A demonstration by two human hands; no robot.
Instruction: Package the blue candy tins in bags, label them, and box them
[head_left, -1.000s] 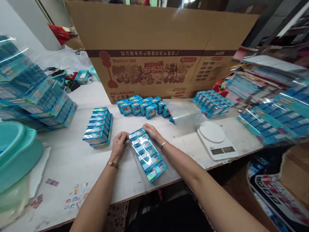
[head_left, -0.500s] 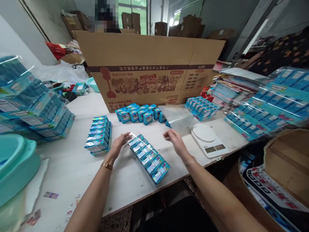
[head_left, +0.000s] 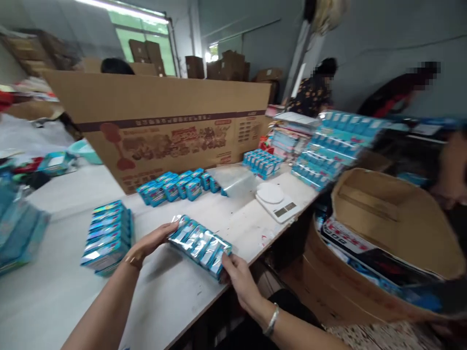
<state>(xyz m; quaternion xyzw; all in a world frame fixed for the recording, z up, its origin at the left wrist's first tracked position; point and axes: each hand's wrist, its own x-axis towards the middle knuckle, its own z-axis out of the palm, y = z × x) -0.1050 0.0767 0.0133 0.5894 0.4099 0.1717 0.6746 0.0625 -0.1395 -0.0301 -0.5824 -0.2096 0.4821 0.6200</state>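
A tray of small blue boxes in clear plastic wrap is held between my two hands, tilted a little over the white table. At its far left end my left hand grips the wrap and edge. My right hand is closed on the near right end, thumb on top. Left of them stands another stack of blue boxes. Beyond the tray are loose blue boxes in rows, with a clear plastic bag beside them. A white kitchen scale sits to the right.
A large cardboard sheet stands upright along the table's back. Wrapped trays are piled at the right, before stacked papers. An open carton stands right of the table edge. Other people are in the background.
My right hand has come down onto the tray's near end, and my left hand has taken its far end. The view has turned to the right.
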